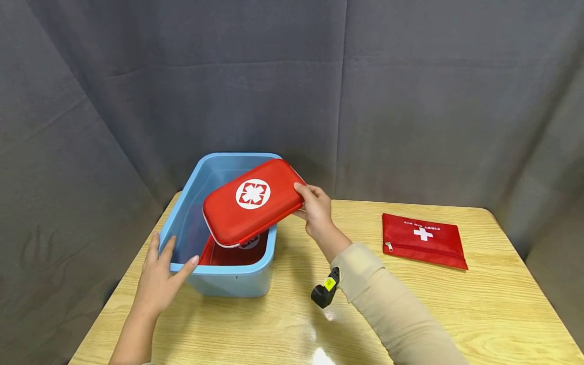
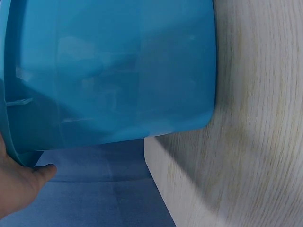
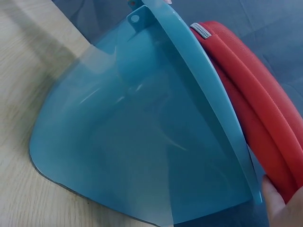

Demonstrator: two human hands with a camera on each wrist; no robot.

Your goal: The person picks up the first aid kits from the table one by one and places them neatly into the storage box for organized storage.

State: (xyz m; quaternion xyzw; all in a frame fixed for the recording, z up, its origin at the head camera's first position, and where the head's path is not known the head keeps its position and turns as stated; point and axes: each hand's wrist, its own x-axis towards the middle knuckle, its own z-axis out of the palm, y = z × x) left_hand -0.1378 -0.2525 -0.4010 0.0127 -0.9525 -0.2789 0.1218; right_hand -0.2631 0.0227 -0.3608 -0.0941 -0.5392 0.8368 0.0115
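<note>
My right hand (image 1: 317, 210) grips one end of a red hard first aid case (image 1: 228, 215) with a white round emblem, thumb on top. The case is tilted over the opening of a blue plastic bin (image 1: 262, 281). In the right wrist view the zipped side of the case (image 3: 255, 99) shows just beyond the rim. Another red item with a white emblem (image 1: 234, 256) lies inside the bin, partly hidden under the held case. My left hand (image 1: 157, 279) rests on the bin's near left corner with spread fingers; in the left wrist view the hand (image 2: 21, 184) touches the rim.
A flat red first aid pouch (image 1: 422, 241) with a zipper and white cross lies on the right of the wooden table (image 1: 292, 329). A grey curtain (image 1: 410, 101) hangs behind the table and along its sides.
</note>
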